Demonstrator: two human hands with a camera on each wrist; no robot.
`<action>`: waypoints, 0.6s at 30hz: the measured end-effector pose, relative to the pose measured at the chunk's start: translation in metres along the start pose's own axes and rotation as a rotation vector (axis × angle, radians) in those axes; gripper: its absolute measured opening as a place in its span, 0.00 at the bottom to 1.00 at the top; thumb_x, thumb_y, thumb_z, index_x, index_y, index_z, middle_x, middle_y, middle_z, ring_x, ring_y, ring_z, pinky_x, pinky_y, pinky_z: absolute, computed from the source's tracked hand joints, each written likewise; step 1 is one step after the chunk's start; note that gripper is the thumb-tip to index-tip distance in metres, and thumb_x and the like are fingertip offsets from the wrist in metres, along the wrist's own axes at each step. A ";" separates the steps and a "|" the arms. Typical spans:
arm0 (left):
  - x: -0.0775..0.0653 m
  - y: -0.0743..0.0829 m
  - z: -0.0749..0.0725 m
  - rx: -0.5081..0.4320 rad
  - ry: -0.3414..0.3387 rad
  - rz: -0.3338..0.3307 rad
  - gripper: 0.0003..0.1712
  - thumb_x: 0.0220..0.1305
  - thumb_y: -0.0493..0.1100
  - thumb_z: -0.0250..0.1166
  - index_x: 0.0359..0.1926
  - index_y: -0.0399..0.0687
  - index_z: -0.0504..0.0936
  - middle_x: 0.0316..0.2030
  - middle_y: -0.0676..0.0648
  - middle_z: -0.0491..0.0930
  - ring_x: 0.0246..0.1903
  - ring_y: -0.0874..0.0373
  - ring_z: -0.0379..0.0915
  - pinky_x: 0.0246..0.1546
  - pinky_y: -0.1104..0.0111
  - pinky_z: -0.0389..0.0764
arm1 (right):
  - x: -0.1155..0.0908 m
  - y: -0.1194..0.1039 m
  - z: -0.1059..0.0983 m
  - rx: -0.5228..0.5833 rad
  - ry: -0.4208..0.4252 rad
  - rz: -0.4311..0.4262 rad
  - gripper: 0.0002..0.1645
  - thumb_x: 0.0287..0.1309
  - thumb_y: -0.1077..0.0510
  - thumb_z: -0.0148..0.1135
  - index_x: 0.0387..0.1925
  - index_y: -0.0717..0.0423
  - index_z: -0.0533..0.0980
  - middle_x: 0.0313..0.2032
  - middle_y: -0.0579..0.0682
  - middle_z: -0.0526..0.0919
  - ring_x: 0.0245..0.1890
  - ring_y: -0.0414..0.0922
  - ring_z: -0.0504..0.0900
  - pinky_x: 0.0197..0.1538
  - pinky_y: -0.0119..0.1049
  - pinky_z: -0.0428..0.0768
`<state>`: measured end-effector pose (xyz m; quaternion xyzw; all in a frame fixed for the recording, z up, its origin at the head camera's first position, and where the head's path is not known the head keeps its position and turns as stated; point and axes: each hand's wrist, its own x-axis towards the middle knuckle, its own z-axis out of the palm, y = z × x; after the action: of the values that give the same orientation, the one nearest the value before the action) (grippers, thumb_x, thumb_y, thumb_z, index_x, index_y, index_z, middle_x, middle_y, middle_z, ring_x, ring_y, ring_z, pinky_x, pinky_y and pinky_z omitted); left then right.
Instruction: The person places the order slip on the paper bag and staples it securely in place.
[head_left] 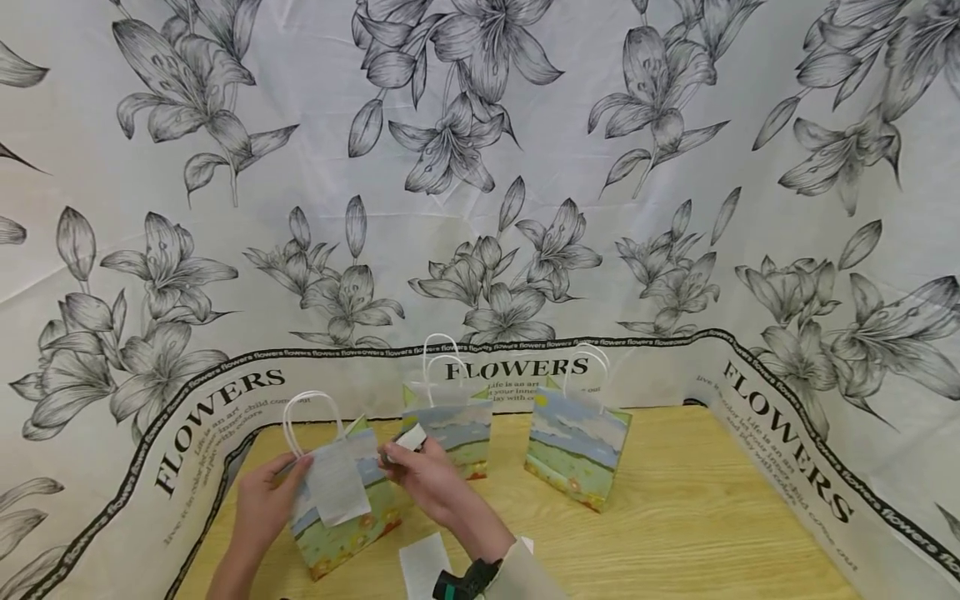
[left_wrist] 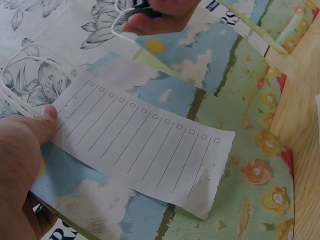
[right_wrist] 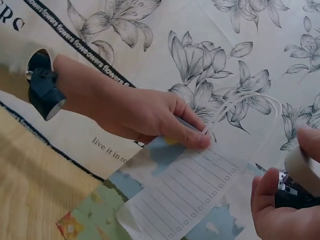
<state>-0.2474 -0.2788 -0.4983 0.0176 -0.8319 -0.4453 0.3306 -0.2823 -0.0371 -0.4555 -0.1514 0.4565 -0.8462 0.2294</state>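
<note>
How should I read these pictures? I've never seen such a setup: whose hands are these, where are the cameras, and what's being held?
There is no robot here, just a person using two bare hands. The wide picture comes from a camera worn on the head; the other two come from cameras on the left and right wrists. On the wooden table are three landscape-printed paper bags: a left bag, a middle bag and a right bag. A loose white sheet lies nearer the person. The fingers of the left hand pinch a checkbox sheet against the left bag. The right hand holds a small dark-and-white object; its exact kind is unclear.
</note>
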 end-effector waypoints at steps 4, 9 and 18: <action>0.003 0.001 0.002 -0.013 0.009 0.003 0.05 0.60 0.37 0.70 0.37 0.40 0.88 0.33 0.44 0.86 0.25 0.68 0.77 0.24 0.78 0.74 | 0.012 -0.002 0.006 -0.122 0.008 -0.002 0.32 0.59 0.72 0.62 0.62 0.64 0.59 0.45 0.57 0.76 0.42 0.45 0.80 0.45 0.35 0.78; 0.006 0.002 0.004 -0.034 0.014 0.006 0.04 0.60 0.36 0.70 0.36 0.40 0.88 0.32 0.44 0.86 0.23 0.67 0.77 0.21 0.76 0.74 | 0.024 -0.008 0.016 -0.422 -0.004 -0.079 0.40 0.51 0.70 0.71 0.64 0.64 0.62 0.44 0.55 0.81 0.42 0.47 0.82 0.42 0.38 0.81; 0.007 -0.001 0.003 -0.004 -0.004 0.038 0.04 0.60 0.37 0.70 0.37 0.42 0.89 0.34 0.45 0.86 0.31 0.67 0.79 0.27 0.79 0.75 | 0.043 -0.009 0.045 -0.798 -0.159 -0.244 0.35 0.45 0.62 0.78 0.56 0.54 0.71 0.36 0.41 0.82 0.31 0.37 0.82 0.33 0.31 0.81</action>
<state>-0.2549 -0.2795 -0.4958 0.0003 -0.8319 -0.4404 0.3376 -0.2997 -0.0872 -0.4214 -0.3459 0.7078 -0.6099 0.0857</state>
